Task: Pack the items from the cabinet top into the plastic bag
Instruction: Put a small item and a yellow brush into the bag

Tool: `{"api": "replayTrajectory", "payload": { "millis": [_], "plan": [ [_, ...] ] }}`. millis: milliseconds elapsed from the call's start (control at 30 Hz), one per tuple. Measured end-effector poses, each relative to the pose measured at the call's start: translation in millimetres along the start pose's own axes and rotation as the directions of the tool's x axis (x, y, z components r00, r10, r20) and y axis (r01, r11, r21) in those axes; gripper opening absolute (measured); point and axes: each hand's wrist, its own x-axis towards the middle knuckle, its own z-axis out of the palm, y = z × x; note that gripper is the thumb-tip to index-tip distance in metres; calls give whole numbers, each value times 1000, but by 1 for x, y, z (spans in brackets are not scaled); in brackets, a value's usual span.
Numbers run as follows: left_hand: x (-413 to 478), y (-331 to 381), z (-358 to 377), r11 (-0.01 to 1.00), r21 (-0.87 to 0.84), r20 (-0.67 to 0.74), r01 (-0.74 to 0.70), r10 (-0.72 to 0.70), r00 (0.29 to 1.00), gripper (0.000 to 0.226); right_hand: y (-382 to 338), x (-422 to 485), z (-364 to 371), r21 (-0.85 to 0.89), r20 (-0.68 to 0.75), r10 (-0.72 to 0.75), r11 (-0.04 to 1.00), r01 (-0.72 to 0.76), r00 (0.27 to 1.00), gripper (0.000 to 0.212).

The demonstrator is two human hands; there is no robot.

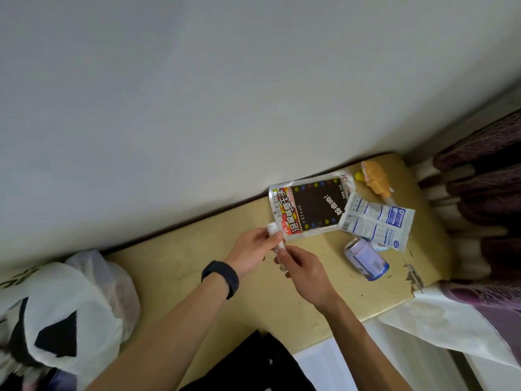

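Observation:
Above the yellow cabinet top (197, 258), both hands hold one small white tube (275, 235). My left hand (255, 248), with a black band on its wrist, grips the tube's upper part. My right hand (303, 266) pinches its lower end. Behind the hands lies a black and red snack pouch (313, 206). A white and blue packet (376, 218) overlaps the pouch's right side. A purple can (366, 259) lies on its side below the packet. An orange and yellow toy (375, 176) rests near the wall. A white plastic bag (93, 289) sits at the far left.
A white wall runs along the cabinet's back edge. A white and black plush object (42, 320) fills the lower left. Purple and white curtains (485, 221) hang at the right. The cabinet's right front corner (413, 277) is chipped. Black fabric (248, 362) lies at the bottom.

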Motion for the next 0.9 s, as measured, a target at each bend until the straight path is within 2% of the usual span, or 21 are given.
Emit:
{"api": "replayTrajectory", "payload": {
  "millis": [67, 167, 233, 333, 433, 533, 633, 700, 767, 833, 900],
  "plan": [
    [5, -1, 4, 1000, -9, -26, 6, -6, 1000, 25, -6, 5, -6, -37, 9, 14, 999, -14, 1000, 32],
    [16, -4, 4, 993, -108, -101, 44, -55, 993, 23, -9, 22, -28, -139, 46, 55, 989, -48, 997, 26],
    [24, -11, -3, 991, -117, -164, 58, -77, 984, 19, -10, 41, -56, -162, -78, 61, 984, -73, 995, 23],
    [32, -25, -21, 991, 115, -200, 72, -48, 979, 12, -11, 82, -112, -251, -394, 32, 958, -141, 918, 43],
    [35, -31, -35, 932, 359, -180, 55, 12, 984, 24, -4, 131, -168, -447, -531, 8, 847, -288, 847, 63],
    [43, -35, -41, 860, 499, -127, 102, -44, 991, 33, 13, 169, -202, -532, -505, 129, 733, -425, 853, 83],
    [53, -46, -42, 764, 623, -95, 168, -139, 986, 35, 33, 185, -210, -473, -457, 257, 741, -477, 852, 97],
    [56, -52, -39, 751, 634, -103, 185, -156, 982, 36, 39, 187, -206, -480, -492, 213, 743, -467, 844, 89],
    [57, -55, -37, 740, 648, -98, 181, -155, 983, 33, 38, 185, -201, -563, -520, 116, 699, -442, 846, 79],
    [58, -58, -37, 739, 650, -92, 180, -158, 983, 32, 36, 183, -194, -634, -487, 47, 668, -389, 872, 69],
    [60, -61, -40, 745, 640, -97, 188, -164, 982, 33, 30, 178, -188, -652, -415, -14, 702, -287, 910, 63]
  ]
}}
